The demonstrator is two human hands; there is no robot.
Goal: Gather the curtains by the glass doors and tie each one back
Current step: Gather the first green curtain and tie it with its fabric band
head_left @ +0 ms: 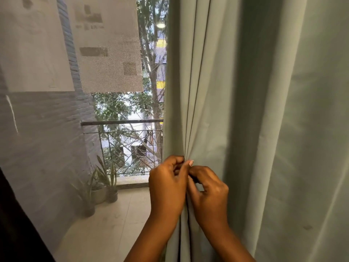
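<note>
Sage-green cloth fills the right half of the view: the curtain (245, 110), hanging in long vertical pleats, its top and hem cut off by the frame. Whatever the fingers work at is hidden between them. The left hand (167, 188) and right hand (209, 193) meet at the curtain's left edge, fingers curled tight and pinching the gathered folds; whether a tie is held I cannot tell. To the left hangs a sheer curtain (37, 129), blurring the wall behind. Between the two curtains the glass shows a balcony railing (122, 122), potted plants (105, 182) and bare pale floor (113, 220).
</note>
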